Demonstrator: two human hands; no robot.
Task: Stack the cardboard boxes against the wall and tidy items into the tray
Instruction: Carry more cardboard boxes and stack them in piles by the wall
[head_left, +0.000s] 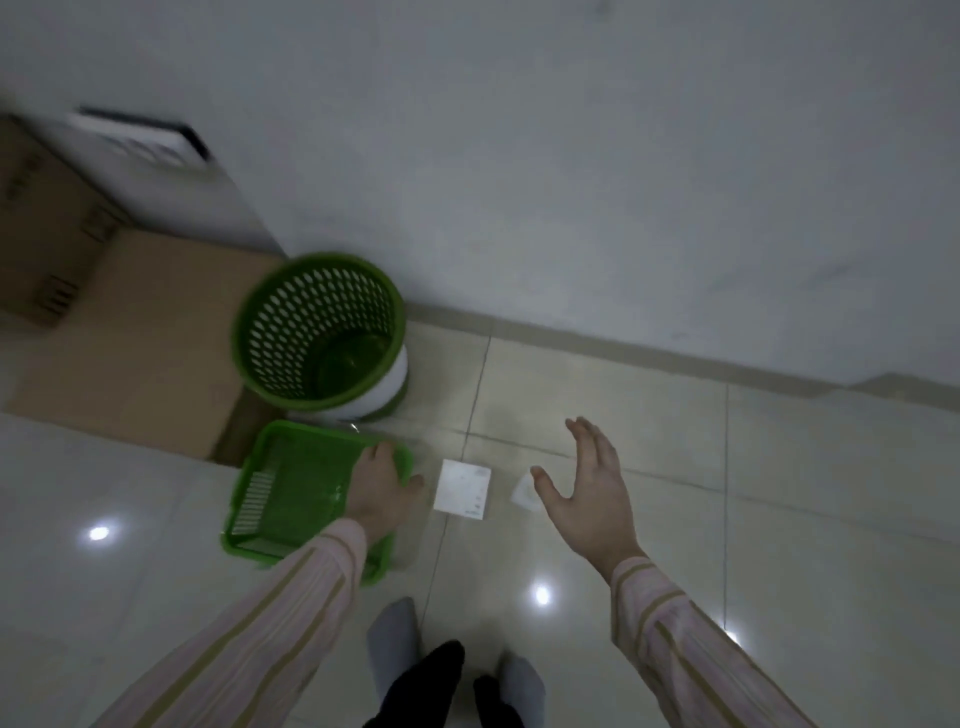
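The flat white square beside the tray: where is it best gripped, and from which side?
Probably its right edge, approached from above-right by the open right hand. The white square lies flat on the floor, so only its edges offer a grip, and the left hand, gripping the green tray, crowds its left edge.

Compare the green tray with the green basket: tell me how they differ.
The tray is shallow and rectangular; the basket is tall and round. The basket's wall is pierced with holes all round; the tray shows slots only near its left end. The left hand grips the tray's rim; nothing touches the basket. Both are green plastic and stand on the tiled floor.
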